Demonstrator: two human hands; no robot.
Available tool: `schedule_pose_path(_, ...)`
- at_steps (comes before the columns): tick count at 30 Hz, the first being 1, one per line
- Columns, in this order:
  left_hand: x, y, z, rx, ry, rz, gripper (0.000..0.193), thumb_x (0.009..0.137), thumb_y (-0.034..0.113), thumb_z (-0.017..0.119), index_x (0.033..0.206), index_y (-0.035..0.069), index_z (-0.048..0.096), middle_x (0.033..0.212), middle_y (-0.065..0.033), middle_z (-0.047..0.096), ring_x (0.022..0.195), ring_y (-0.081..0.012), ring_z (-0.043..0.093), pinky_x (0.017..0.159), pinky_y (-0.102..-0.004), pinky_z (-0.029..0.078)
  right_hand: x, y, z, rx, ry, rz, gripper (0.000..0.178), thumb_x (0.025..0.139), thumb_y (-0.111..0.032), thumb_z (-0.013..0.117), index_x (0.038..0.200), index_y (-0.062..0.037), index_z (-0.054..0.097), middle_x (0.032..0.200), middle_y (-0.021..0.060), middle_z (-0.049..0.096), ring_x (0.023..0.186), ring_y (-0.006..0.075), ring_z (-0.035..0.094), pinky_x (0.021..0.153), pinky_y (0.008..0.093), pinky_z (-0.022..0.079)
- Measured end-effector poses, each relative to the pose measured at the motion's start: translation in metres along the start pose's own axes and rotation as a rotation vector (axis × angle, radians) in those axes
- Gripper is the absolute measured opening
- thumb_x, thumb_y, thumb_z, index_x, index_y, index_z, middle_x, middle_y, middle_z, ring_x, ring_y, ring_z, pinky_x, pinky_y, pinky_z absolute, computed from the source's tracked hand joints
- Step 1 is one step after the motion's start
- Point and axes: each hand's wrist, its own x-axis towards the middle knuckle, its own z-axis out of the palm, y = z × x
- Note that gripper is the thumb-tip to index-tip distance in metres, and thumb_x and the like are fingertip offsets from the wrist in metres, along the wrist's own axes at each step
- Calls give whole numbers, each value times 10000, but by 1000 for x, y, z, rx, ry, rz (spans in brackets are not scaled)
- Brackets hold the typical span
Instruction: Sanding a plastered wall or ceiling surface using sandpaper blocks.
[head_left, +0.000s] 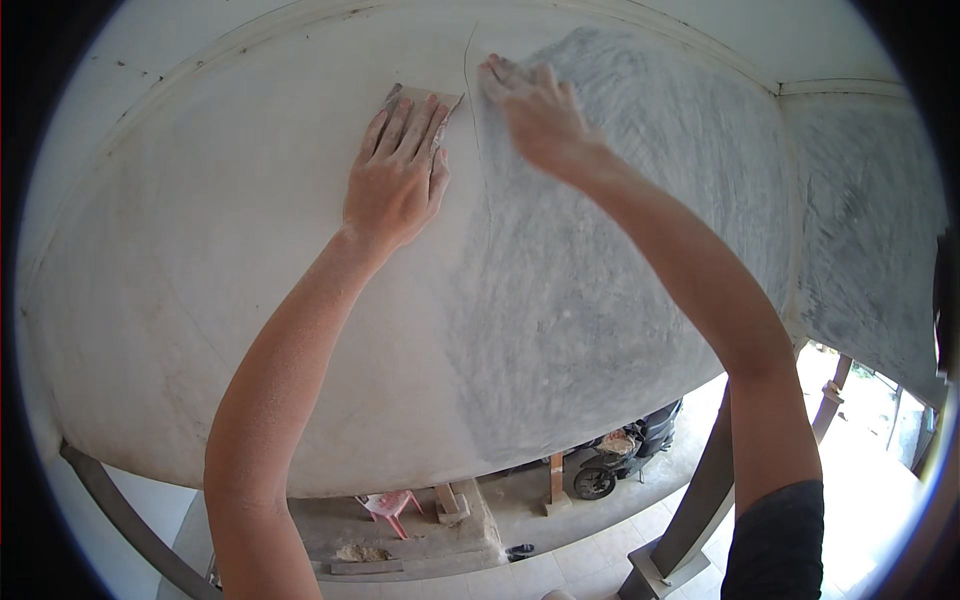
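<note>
My left hand (392, 180) lies on the pale wall (250, 200), fingers stretched over a sheet of sandpaper (440, 97) that it holds against the surface. The sheet's worn edges stick out past the fingertips and beside the index finger. To its right, my right hand (545, 115) is at the wall near the top of a thin crack (467, 60). Its fingers are apart, slightly blurred, and I see nothing in them. Both hands are dusted white. Right of the crack the wall has a grey, streaky patch (600, 270); the left side is smoother and cream-white.
Below the wall's lower edge are a pink plastic stool (388, 505), a motorbike (620, 450) and a pair of dark shoes (520, 552) on the floor. Metal scaffold posts (690, 510) rise at the lower right, and another bar (130, 520) curves at the lower left.
</note>
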Motion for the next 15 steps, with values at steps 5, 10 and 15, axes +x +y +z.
schedule_pose_path(5, 7, 11, 3, -4, 31, -11, 467, 1026, 260, 353, 1449, 81, 442, 1494, -54, 451, 1393, -251, 398, 1189, -417, 254, 24, 40, 0, 30, 41, 253, 704, 834, 32, 578, 1486, -81, 339, 1562, 74, 319, 1285, 341, 398, 1033, 460, 414)
schedule_pose_path(10, 1, 0, -2, -11, 6, -34, 472, 1023, 232, 358, 1468, 84, 412, 1507, -55, 433, 1399, -262, 388, 1190, -425, 256, 2, 17, 12, 115, 29, -107, 604, 900, -14, 505, 1479, -63, 344, 1560, 100, 323, 1306, 391, 388, 1070, 467, 398)
schedule_pose_path(15, 5, 9, 0, -40, 22, -17, 467, 1020, 231, 371, 1461, 86, 422, 1509, -56, 431, 1398, -268, 390, 1191, -424, 251, 34, 69, 36, 213, 97, 166, 661, 856, 121, 337, 1498, -36, 323, 1572, 144, 299, 1467, 256, 251, 1217, 460, 127)
